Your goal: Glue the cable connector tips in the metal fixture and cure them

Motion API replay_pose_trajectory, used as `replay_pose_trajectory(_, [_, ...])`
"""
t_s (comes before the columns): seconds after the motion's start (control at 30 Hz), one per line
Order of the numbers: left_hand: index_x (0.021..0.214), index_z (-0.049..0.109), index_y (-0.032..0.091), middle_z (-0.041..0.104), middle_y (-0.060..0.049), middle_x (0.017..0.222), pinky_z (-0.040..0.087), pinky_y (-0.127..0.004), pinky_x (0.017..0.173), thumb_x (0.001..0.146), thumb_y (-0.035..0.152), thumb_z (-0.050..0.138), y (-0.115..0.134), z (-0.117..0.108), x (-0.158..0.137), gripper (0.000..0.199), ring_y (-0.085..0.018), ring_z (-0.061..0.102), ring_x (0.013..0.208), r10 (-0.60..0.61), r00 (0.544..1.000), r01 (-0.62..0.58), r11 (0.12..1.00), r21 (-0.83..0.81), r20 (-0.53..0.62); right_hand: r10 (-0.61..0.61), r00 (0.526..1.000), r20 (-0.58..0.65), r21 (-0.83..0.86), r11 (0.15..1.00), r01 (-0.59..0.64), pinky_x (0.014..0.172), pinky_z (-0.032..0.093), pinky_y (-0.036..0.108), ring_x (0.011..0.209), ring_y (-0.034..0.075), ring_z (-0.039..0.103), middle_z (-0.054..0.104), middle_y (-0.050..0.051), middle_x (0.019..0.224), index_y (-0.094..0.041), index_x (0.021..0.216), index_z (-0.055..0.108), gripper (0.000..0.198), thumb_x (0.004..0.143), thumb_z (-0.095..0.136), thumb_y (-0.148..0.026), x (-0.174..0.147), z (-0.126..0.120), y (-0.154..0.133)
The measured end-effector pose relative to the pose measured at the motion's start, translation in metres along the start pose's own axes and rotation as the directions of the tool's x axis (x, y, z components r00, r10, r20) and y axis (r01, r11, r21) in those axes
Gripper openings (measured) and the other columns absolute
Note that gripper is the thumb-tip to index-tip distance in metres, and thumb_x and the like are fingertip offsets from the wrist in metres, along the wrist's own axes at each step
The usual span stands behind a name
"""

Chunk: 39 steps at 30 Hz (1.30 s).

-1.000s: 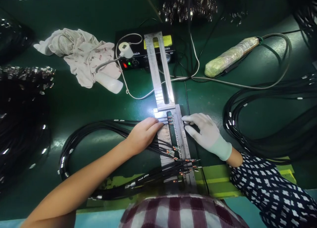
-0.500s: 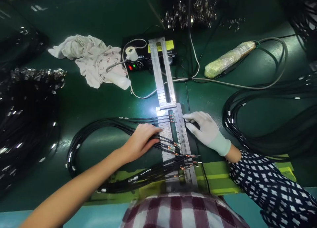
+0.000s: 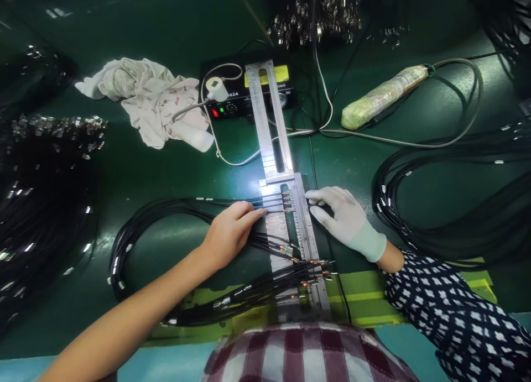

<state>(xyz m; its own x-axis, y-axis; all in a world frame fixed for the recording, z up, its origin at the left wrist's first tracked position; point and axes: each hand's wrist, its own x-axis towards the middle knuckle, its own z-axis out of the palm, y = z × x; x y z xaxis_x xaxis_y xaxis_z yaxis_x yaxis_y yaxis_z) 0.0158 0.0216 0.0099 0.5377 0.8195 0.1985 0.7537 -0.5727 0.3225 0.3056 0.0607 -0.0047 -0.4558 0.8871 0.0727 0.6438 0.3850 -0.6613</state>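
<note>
My left hand (image 3: 230, 233) is bare and closed round a black cable (image 3: 274, 211), its index fingertip on the left edge of the slotted metal fixture (image 3: 277, 224). More black cables pass beneath the palm. Several stripped cable ends with small coloured wires (image 3: 287, 196) lie side by side across the upper part of the fixture's slot. My right hand (image 3: 340, 219), in a white glove, rests against the fixture's right edge with thumb and index finger apart. Nothing shows between them. Lower down, a thick bundle of black cables (image 3: 257, 288) lies across the fixture.
Behind stand a black control box (image 3: 244, 108) and a crumpled printed cloth (image 3: 153, 103). A wrapped yellowish bar (image 3: 381, 97) lies at the back right, on a grey cord. Piles of black cables (image 3: 45, 188) flank both sides. Yellow-green tape (image 3: 369, 293) runs along the front edge.
My left hand has shifted slightly left and up, and its index finger now points along the fixture. Another cable end lies in the row across the slot. My right hand has stayed almost still.
</note>
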Motion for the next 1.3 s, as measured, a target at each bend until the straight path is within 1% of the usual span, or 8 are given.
replay_pose_trajectory(0.33, [0.12,0.059,0.013,0.063,-0.01,0.09,0.047,-0.028,0.065,0.093,0.008,0.044,0.005,-0.004,0.004,0.031,-0.017,0.057,0.078,0.172,0.985,-0.157,0.948,0.277,-0.031,0.006,1.0,0.02,0.005,1.0,-0.006,0.084,0.042,0.039,0.092,0.023,0.06,0.068,0.001,0.096,-0.026,0.114,0.062,0.02,0.096,0.054,-0.025,0.0,-0.001,-0.001])
replay_pose_trajectory(0.57, [0.125,0.057,0.017,0.064,-0.008,0.089,0.044,-0.029,0.065,0.095,0.01,0.044,0.001,-0.006,0.002,0.034,-0.017,0.057,0.075,0.225,0.974,-0.208,0.927,0.312,-0.018,0.006,1.0,0.027,0.014,1.0,-0.007,0.086,0.043,0.041,0.098,0.024,0.061,0.07,0.001,0.106,-0.026,0.115,0.062,0.021,0.096,0.053,-0.025,0.001,-0.001,-0.002])
replay_pose_trajectory(0.9, [0.122,0.057,0.014,0.062,-0.011,0.096,0.049,-0.028,0.069,0.092,0.006,0.047,-0.003,0.0,0.006,0.033,-0.018,0.057,0.083,0.169,0.985,-0.163,0.975,0.153,-0.025,-0.014,0.999,0.029,0.008,1.0,0.013,0.086,0.042,0.041,0.097,0.024,0.06,0.07,0.001,0.107,-0.027,0.116,0.061,0.02,0.097,0.053,-0.028,0.0,0.0,0.001])
replay_pose_trajectory(1.03, [0.123,0.056,0.016,0.063,-0.009,0.098,0.047,-0.028,0.074,0.092,0.005,0.048,-0.003,0.004,0.001,0.034,-0.016,0.057,0.086,0.114,0.994,-0.114,0.994,-0.003,-0.001,0.0,0.999,0.036,0.006,1.0,0.0,0.085,0.042,0.04,0.097,0.024,0.059,0.07,0.001,0.107,-0.027,0.115,0.062,0.02,0.097,0.053,-0.027,0.0,0.0,0.001])
replay_pose_trajectory(1.1, [0.125,0.057,0.019,0.064,-0.009,0.102,0.045,-0.032,0.079,0.093,0.007,0.049,0.001,0.008,-0.005,0.035,-0.018,0.056,0.093,0.07,0.998,-0.069,0.997,0.041,-0.01,0.002,0.999,0.037,0.006,1.0,-0.002,0.085,0.041,0.04,0.097,0.024,0.059,0.07,0.0,0.107,-0.027,0.115,0.062,0.02,0.097,0.053,-0.027,0.0,0.0,0.0])
replay_pose_trajectory(1.17, [0.126,0.06,0.023,0.063,-0.01,0.104,0.04,-0.036,0.082,0.093,0.008,0.05,0.005,0.011,-0.011,0.037,-0.021,0.054,0.097,0.012,0.998,-0.002,0.983,0.182,-0.054,0.003,0.999,0.043,0.011,1.0,-0.003,0.085,0.041,0.04,0.097,0.024,0.059,0.07,0.0,0.107,-0.028,0.115,0.062,0.02,0.097,0.053,-0.027,0.001,0.0,0.0])
replay_pose_trajectory(1.23, [0.128,0.061,0.024,0.062,-0.009,0.099,0.036,-0.037,0.081,0.094,0.009,0.049,0.009,0.014,-0.017,0.04,-0.021,0.053,0.093,-0.025,0.997,0.046,0.957,0.288,-0.079,0.007,0.999,0.047,0.015,1.0,-0.008,0.085,0.041,0.04,0.097,0.024,0.059,0.07,0.0,0.107,-0.028,0.115,0.062,0.02,0.097,0.053,-0.028,0.001,0.0,0.0])
replay_pose_trajectory(1.3, [0.132,0.059,0.024,0.062,-0.007,0.091,0.033,-0.036,0.077,0.095,0.01,0.046,0.011,0.014,-0.019,0.041,-0.019,0.051,0.085,-0.038,0.999,0.048,0.957,0.285,-0.038,0.012,0.999,0.039,0.016,1.0,-0.012,0.086,0.041,0.041,0.097,0.024,0.059,0.07,0.001,0.104,-0.028,0.114,0.063,0.02,0.097,0.052,-0.028,0.001,-0.001,0.0])
